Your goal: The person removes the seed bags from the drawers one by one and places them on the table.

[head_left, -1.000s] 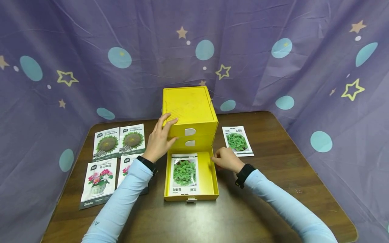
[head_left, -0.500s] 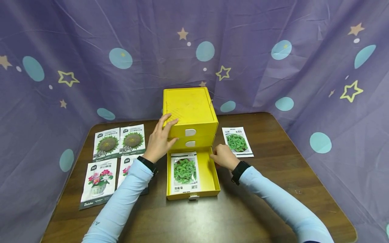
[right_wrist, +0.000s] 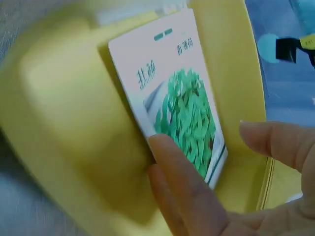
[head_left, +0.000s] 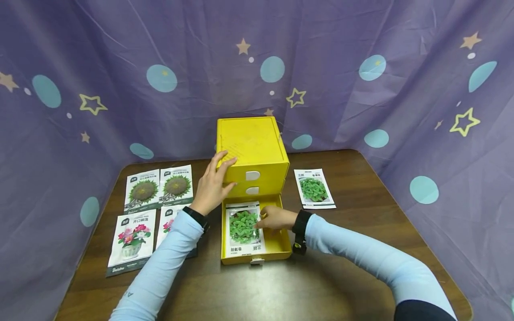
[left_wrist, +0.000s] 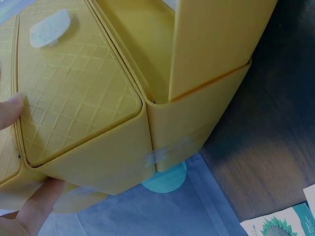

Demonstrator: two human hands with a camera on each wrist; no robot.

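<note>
A yellow drawer box [head_left: 250, 138] stands at the table's back, its bottom drawer [head_left: 277, 252] pulled out. My left hand [head_left: 212, 189] rests on the box's left front corner, fingers at the top edge and thumb on the front. In the left wrist view two fingertips [left_wrist: 47, 194] touch the box. A seed packet [head_left: 243, 227] with green leaves lies upside down in the drawer. My right hand [head_left: 279, 217] is inside the drawer. In the right wrist view its fingers [right_wrist: 179, 177] touch the packet's edge, while the thumb stays apart from it.
A second green-leaf packet [head_left: 314, 189] lies right of the box. On the left are two sunflower packets [head_left: 176, 185] and two pink-flower packets [head_left: 131, 238], one partly hidden by my left arm. A purple curtain [head_left: 321, 67] hangs behind the wooden table [head_left: 381, 223].
The drawer and its packet have shifted slightly. My right hand has moved from the drawer's right rim leftward into it, to the packet. My left hand stays on the box.
</note>
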